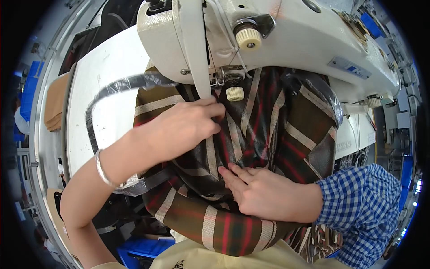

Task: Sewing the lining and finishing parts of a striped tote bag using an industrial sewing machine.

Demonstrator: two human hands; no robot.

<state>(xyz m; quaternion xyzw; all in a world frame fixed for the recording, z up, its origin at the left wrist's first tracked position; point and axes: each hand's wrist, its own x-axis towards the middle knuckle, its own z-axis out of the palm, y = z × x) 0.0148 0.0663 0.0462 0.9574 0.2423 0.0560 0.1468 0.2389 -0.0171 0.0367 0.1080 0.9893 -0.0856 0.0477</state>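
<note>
A plaid bag [210,228] in brown, red and cream, with a dark shiny inner side, lies bunched under the needle area of a white sewing machine [277,40]. Plastic film wraps the bag's dark strap [91,121]. My left hand [190,123] reaches in from the left, its fingers curled and closed on the bag's material just below the presser foot. Lower and to the right, my right hand [264,190] lies on the bag with its fingers stretched out. The needle tip and the stitched spot are hidden.
A white worktable [107,67] spreads to the left of the machine, with a brown stack [56,103] at its far left edge. Blue bins [31,89] stand farther left. Below the table is a blue object [143,249]. Cream tension knobs [247,39] stick out from the machine.
</note>
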